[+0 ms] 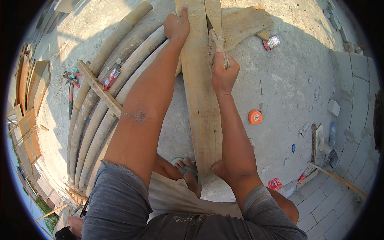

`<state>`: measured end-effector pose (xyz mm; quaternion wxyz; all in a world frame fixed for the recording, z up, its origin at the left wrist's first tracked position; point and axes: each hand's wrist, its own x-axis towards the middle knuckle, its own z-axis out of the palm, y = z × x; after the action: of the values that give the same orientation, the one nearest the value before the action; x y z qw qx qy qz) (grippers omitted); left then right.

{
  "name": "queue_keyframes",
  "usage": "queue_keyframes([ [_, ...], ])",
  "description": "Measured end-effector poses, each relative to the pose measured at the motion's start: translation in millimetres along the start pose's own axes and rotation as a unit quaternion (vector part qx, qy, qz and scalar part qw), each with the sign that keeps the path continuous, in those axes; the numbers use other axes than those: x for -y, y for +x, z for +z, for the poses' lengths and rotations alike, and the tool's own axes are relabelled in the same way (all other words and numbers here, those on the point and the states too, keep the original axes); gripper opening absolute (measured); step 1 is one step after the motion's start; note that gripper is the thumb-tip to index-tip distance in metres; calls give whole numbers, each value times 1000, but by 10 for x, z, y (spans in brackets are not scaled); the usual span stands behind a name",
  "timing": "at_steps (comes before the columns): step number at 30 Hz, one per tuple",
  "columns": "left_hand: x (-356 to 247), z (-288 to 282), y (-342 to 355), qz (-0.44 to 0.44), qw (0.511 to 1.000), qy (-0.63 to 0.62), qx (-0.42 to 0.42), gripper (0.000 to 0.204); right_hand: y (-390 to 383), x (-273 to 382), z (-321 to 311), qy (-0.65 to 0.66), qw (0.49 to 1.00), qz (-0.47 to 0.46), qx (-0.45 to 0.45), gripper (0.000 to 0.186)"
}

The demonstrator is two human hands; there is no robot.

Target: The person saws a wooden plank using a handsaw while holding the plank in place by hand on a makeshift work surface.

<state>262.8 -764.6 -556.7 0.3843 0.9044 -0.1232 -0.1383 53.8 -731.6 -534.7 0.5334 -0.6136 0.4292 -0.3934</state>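
A long wooden plank (203, 116) runs away from me down the middle, with a dark narrow gap beside its right edge at the far end. My left hand (177, 26) is closed on the plank's left edge, thumb stretched forward. My right hand (225, 74) grips the worn wooden handle of what looks like a handsaw (213, 40), held at the plank's right side by the gap. Its blade cannot be made out. A narrower wood strip (214, 14) and a broad offcut board (246, 25) lie right of the gap. My knee rests against the plank's near end.
Several curved round poles (86, 136) lie left, crossed by a batten (102, 90). Pliers (73, 75) sit beyond. On the concrete at right are an orange tape measure (255, 117), a red-and-white packet (272, 43) and a blue lighter (293, 148). A block wall (354, 132) borders the right.
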Motion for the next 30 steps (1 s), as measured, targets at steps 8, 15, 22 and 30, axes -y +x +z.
queue_keyframes([
  [8,107,-63,6,6,998,-60,-13,84,-123,339,7,-35,999,-4,23,35],
  [15,-377,-469,453,23,990,-142,11,80,380,664,109,112,980,64,153,38],
  [22,-63,-293,440,60,992,-109,34,80,556,241,327,66,989,55,118,35],
  [30,-20,-144,-5,-1,999,-24,-31,74,428,234,267,14,993,3,119,32],
])
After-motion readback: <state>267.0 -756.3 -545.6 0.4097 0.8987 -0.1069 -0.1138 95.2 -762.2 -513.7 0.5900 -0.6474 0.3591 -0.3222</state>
